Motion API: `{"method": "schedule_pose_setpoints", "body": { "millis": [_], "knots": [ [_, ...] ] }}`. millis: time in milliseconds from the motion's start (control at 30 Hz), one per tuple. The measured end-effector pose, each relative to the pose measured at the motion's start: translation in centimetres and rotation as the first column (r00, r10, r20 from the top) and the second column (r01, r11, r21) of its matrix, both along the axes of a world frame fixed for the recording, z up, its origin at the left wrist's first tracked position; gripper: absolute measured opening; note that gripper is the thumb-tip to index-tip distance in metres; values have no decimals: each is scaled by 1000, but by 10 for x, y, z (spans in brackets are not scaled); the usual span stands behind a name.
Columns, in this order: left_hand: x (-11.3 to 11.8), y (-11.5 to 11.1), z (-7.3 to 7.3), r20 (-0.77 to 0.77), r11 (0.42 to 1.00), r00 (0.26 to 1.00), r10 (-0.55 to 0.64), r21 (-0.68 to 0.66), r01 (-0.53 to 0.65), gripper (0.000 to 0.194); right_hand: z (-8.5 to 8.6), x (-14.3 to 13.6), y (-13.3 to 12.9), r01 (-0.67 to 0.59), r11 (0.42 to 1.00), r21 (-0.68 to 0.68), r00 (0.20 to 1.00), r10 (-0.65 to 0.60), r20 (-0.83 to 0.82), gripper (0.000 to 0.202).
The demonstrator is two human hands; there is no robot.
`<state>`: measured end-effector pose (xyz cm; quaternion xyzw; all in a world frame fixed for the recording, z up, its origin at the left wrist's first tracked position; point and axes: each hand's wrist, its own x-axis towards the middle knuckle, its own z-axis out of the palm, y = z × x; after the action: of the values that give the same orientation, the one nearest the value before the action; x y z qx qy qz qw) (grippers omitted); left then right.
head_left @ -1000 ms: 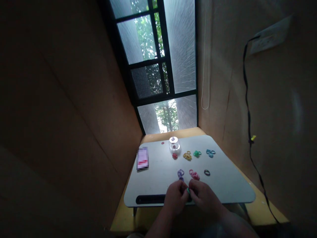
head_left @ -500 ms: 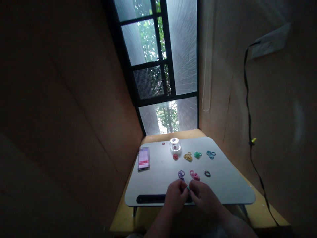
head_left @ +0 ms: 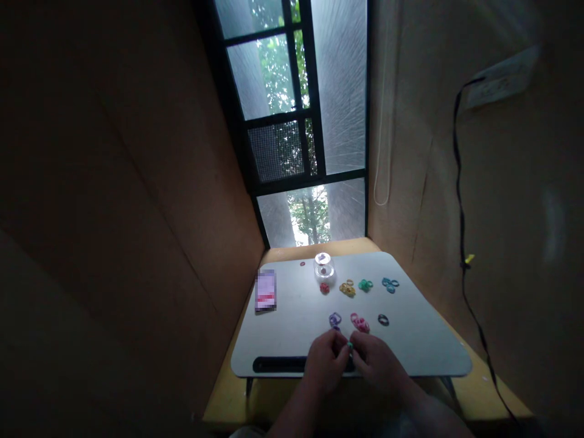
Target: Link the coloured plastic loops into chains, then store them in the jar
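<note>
My left hand (head_left: 325, 359) and my right hand (head_left: 375, 359) are close together over the front edge of a small white table. Both are closed, with thumbs and fingers pinched around a small green hair tie (head_left: 350, 345) that shows between the fingertips. The fingers cover most of it. Just beyond the hands lie purple hair ties (head_left: 335, 319), partly hidden by my left hand, and a bunch of pink hair ties (head_left: 360, 323). A dark hair tie (head_left: 383, 320) rests farther right.
Red (head_left: 324, 288), yellow (head_left: 347, 289), green (head_left: 365, 285) and blue hair ties (head_left: 390, 284) sit in groups behind. A clear container (head_left: 324, 271) stands at the back. A blurred flat pack (head_left: 266, 291) lies left on the white table (head_left: 292, 322). A dark slot (head_left: 278, 364) runs along its front.
The green hair tie shows a little more between the fingertips, which have shifted slightly. The view has moved a little; the things on the table stay in place.
</note>
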<state>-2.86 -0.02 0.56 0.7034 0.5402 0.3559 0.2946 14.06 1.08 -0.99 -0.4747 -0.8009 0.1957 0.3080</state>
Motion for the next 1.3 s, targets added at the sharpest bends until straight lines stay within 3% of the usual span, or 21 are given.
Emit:
{"method": "schedule_pose_setpoints", "body": {
  "millis": [567, 867, 1300],
  "knots": [
    [-1, 3, 0, 33, 999, 999, -32, 10, 32, 25, -5, 1, 2, -2, 1000, 7, 1000, 2, -6, 16],
    [-1, 2, -5, -26, 1000, 1000, 10, -1, -10, 6, -2, 0, 0, 19, 1000, -3, 1000, -19, 2, 16],
    [-1, -1, -4, -14, 1000, 1000, 10, -3, -10, 2, -2, -1, -2, 51, 998, 26, 998, -52, 40, 16]
  ]
}}
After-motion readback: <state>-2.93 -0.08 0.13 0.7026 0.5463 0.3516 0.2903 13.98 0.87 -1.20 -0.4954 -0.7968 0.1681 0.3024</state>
